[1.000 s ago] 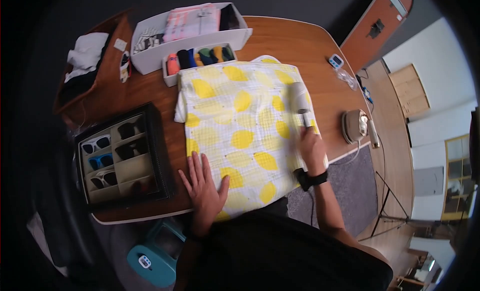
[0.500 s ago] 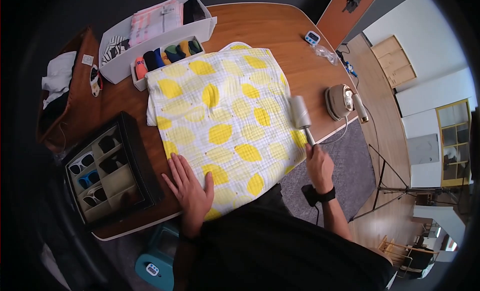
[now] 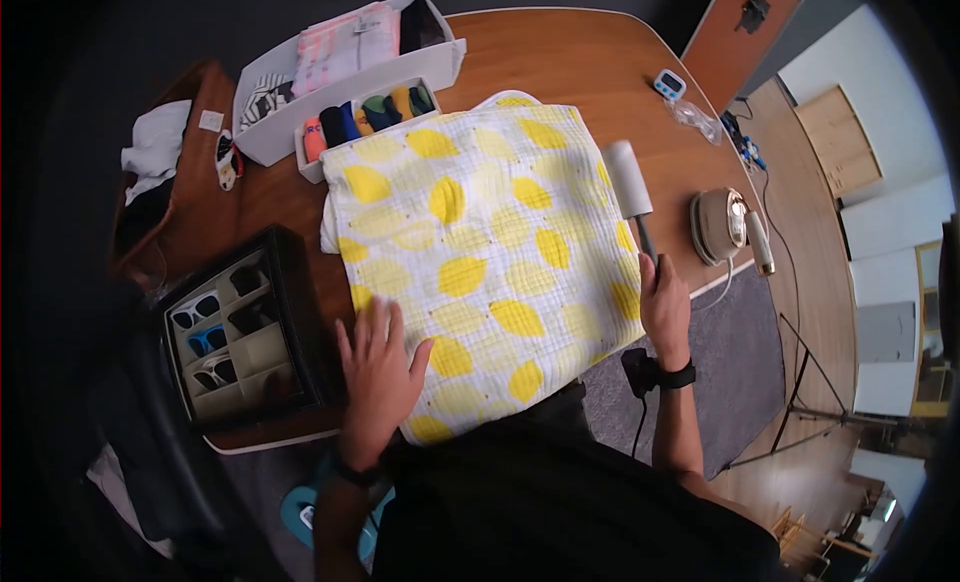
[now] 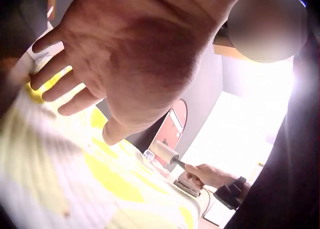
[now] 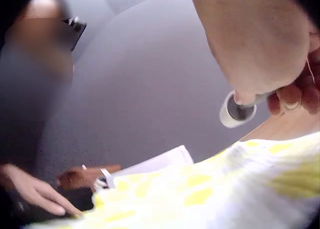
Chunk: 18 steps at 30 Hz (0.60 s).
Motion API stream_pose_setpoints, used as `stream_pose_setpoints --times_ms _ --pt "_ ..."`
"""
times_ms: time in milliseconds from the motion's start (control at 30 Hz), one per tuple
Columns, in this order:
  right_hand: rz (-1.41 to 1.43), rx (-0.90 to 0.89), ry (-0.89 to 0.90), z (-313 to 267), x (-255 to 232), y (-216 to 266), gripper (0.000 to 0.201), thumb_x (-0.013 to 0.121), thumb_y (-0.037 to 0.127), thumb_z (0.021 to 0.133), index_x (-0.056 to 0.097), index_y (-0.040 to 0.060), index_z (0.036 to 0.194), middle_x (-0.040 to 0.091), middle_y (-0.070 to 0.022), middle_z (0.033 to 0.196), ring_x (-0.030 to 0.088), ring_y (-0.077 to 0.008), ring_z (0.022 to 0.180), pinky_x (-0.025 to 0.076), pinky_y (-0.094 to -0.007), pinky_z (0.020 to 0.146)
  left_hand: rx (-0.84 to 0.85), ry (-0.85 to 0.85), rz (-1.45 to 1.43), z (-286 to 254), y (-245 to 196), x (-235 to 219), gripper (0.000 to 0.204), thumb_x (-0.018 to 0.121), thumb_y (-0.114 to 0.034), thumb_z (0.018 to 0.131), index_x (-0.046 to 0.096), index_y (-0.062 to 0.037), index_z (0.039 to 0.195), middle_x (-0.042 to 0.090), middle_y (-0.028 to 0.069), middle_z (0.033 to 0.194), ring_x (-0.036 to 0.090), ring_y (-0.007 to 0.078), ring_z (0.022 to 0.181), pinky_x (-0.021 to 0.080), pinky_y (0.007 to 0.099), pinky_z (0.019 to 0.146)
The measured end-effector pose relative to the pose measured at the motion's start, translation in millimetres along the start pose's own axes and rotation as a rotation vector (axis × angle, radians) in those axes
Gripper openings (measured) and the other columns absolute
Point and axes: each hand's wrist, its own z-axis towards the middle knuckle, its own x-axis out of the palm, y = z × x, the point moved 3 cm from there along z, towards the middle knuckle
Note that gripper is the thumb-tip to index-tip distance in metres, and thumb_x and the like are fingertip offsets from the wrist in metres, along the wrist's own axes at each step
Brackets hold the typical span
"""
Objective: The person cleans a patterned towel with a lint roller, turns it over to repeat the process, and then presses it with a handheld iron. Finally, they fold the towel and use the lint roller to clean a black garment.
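A folded white cloth with yellow lemon print (image 3: 480, 252) lies spread over the front of the wooden table. My right hand (image 3: 665, 307) grips the handle of a lint roller (image 3: 628, 180), whose white roll overlaps the cloth's right edge in the head view. In the right wrist view the roll (image 5: 237, 110) shows end-on, raised above the cloth. Over the cloth's lower left corner is my left hand (image 3: 384, 367), fingers spread. The left wrist view shows its palm (image 4: 130, 59) facing the camera, with the fingertips near the cloth and nothing held.
A black case of sunglasses (image 3: 240, 332) stands at left. Behind the cloth are a small box of rolled socks (image 3: 312, 169) and a larger white box of clothes (image 3: 410, 70). A handheld steamer (image 3: 718, 227) and a small timer (image 3: 669, 84) sit at right, a brown basket (image 3: 190, 212) far left.
The lint roller swept along the cloth's right side toward me, then moved up and away at the right edge. The left hand has lifted slightly from where it pressed the cloth. The head view shifted.
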Motion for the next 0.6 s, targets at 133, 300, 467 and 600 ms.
stream_pose_setpoints --times_ms 133,300,467,600 --pt "0.409 -0.127 0.368 27 10 25 0.039 0.057 0.03 0.105 0.06 -0.0014 0.127 0.069 -0.0285 0.105 0.069 -0.0426 0.099 0.054 -0.0474 0.079 0.349 -0.057 0.062 38 -21 -32 0.061 0.061 -0.032 0.098 0.045 -0.0032 0.15 0.04 0.0244 0.156 0.037 0.0436 0.144 0.022 0.0605 0.12" --pt "0.29 -0.477 0.213 73 81 22 0.054 0.055 0.036 0.105 0.052 -0.0048 0.14 0.059 -0.0307 0.135 0.056 -0.0456 0.128 0.04 -0.0471 0.111 0.848 0.025 0.055 117 -33 -3 0.069 0.061 -0.039 0.098 0.036 -0.0163 0.158 0.027 0.0192 0.165 0.029 0.0379 0.151 0.021 0.0576 0.123" --pt "0.438 -0.278 0.306 136 107 25 0.054 0.054 0.035 0.106 0.05 -0.0058 0.141 0.058 -0.0313 0.136 0.057 -0.0448 0.127 0.042 -0.0461 0.11 0.885 -0.055 0.065 180 -27 17 0.066 0.051 -0.049 0.104 0.034 -0.0198 0.16 0.023 0.0158 0.168 0.023 0.0346 0.154 0.017 0.0567 0.124" --pt "0.444 -0.439 0.178 195 142 16 0.054 0.053 0.037 0.106 0.052 -0.0057 0.139 0.065 -0.0289 0.125 0.064 -0.0419 0.114 0.048 -0.0434 0.102 0.784 -0.045 0.004 210 -32 22 0.065 0.05 -0.048 0.104 0.032 -0.0222 0.161 0.019 0.0165 0.169 0.02 0.0355 0.155 0.013 0.056 0.125"
